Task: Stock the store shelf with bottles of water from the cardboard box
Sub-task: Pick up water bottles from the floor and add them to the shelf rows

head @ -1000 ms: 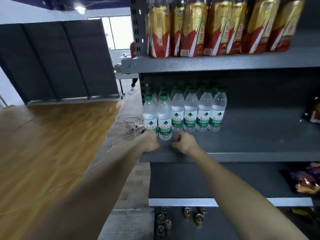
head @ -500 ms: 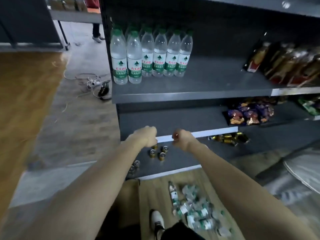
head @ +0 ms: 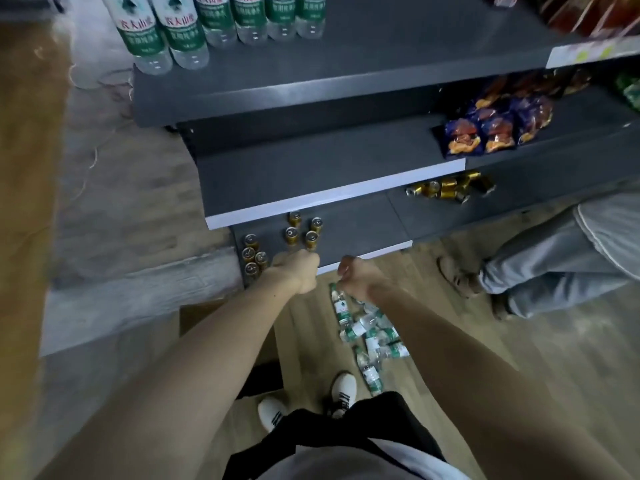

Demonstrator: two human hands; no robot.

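My hands had dropped from the shelf (head: 346,74), left hand (head: 298,271) and right hand (head: 356,277) fisted, empty, reaching toward floor bottles (head: 367,332).

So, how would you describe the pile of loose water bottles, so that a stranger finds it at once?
Start at the dark grey metal shelf unit and go down past its lowest board to the wooden floor in front. There, below the right hand, lies a heap of small clear plastic water bottles with green labels. Unlike the upright bottles on the shelf, these lie flat and jumbled.

Green-labelled clear water bottles (head: 221,20); dark grey shelf (head: 381,53); gold cans (head: 301,230); blue-orange snack bags (head: 485,133)
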